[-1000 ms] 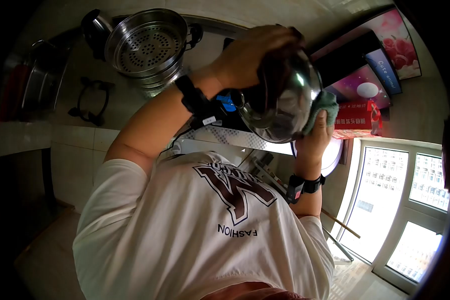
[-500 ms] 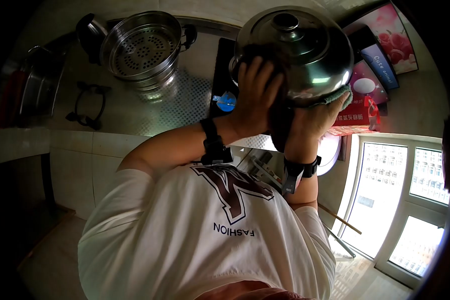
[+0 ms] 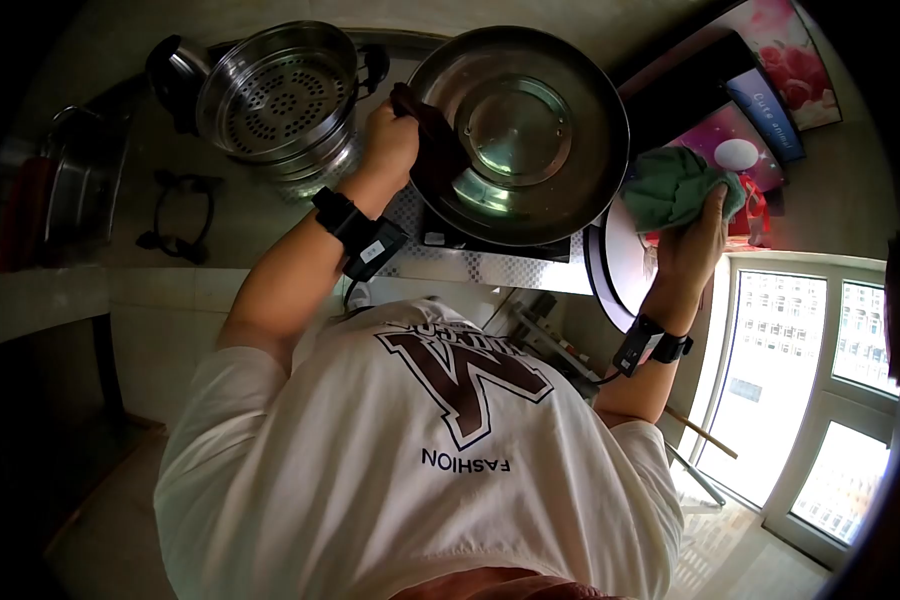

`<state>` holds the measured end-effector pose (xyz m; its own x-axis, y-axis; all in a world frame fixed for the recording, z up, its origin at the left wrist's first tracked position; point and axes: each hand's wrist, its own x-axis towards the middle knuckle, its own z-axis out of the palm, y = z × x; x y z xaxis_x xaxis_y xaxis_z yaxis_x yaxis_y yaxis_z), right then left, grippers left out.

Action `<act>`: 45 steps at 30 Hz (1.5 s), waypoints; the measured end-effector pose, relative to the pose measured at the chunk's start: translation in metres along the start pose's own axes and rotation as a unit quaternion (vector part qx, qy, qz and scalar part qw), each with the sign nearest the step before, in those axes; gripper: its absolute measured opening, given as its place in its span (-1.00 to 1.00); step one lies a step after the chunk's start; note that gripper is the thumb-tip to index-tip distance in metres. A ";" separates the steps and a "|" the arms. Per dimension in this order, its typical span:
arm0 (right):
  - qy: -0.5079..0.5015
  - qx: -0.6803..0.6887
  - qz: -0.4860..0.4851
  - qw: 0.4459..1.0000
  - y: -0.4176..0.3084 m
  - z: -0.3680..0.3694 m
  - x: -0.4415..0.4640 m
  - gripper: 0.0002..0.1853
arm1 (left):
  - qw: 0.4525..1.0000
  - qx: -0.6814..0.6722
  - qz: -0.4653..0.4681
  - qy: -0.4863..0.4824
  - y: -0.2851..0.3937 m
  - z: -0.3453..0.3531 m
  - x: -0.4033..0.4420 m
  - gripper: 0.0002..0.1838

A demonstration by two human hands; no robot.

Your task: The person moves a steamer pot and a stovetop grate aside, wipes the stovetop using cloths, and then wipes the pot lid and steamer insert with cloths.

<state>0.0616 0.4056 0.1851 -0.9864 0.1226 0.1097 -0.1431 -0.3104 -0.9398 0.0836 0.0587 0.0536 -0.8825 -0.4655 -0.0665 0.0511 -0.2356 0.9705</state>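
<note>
Shifted outward since the earlier frame: the right hand [image 3: 692, 248] and green cloth [image 3: 670, 190]. Round steel cookware [image 3: 520, 215], pan or lid not determinable, lies over the worktop [image 3: 245, 212]. Left hand [image 3: 390, 143] is closed on a dark handle-like piece [image 3: 438, 135]; right grips the cloth, just beside the rim. Wiping appears under way; surfaces finished and outstanding cannot be determined.

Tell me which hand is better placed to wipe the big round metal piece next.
Right, I'd judge: the right hand holds the green cloth beside the round metal piece, while the left hand grips a dark, handle-like part.
</note>
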 end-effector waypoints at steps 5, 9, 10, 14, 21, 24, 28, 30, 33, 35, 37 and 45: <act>-0.019 -0.100 0.069 0.992 0.050 -0.038 -0.023 -0.51 | 0.994 -0.095 -0.062 0.000 0.003 -0.001 -0.007 -0.78; -0.104 0.040 0.089 0.990 0.079 -0.016 -0.050 -0.42 | 1.000 -0.018 0.019 0.002 0.013 0.018 -0.011 -0.79; -0.101 0.043 0.088 0.990 0.078 -0.007 -0.052 -0.42 | 0.995 0.049 0.084 0.003 0.011 0.021 -0.012 -0.78; -0.042 -0.077 0.118 0.989 0.098 -0.016 -0.044 -0.53 | 0.973 0.155 0.166 -0.028 -0.005 0.023 -0.012 -0.77; 0.020 -0.089 0.087 0.992 0.128 -0.028 -0.045 -0.70 | 0.991 0.007 0.126 0.033 0.033 0.031 -0.022 -0.65; 0.095 0.016 0.106 0.990 0.122 0.018 -0.053 -0.55 | 0.900 0.201 0.373 -0.102 0.016 0.060 -0.041 -0.44; 0.067 0.037 0.085 0.993 0.115 0.034 -0.060 -0.54 | 0.754 0.571 0.260 -0.196 -0.036 0.065 -0.056 0.00; 0.055 -0.056 0.023 0.997 0.117 0.036 -0.067 -0.56 | 0.779 0.574 0.196 -0.162 -0.027 0.064 -0.048 0.03; 0.027 -0.095 0.039 0.994 0.116 0.050 -0.088 -0.57 | 0.789 0.530 0.301 -0.075 -0.005 0.078 -0.031 -0.02; -0.003 -0.138 0.016 0.990 0.118 0.051 -0.087 -0.52 | 0.748 0.504 0.388 -0.189 0.010 0.089 -0.038 -0.06; 0.042 -0.077 0.012 0.996 0.113 0.054 -0.081 -0.57 | 0.722 0.413 0.424 -0.359 0.002 0.091 -0.064 -0.13; 0.092 -0.149 -0.116 0.978 0.086 0.030 -0.066 -0.54 | 0.555 0.622 0.366 -0.413 -0.003 -0.001 -0.038 -0.44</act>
<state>0.1119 0.3423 0.1069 -0.8952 0.3322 0.2970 -0.3042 0.0316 -0.9521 0.1176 0.0758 0.0533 -0.7779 0.6230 0.0816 0.6283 0.7701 0.1100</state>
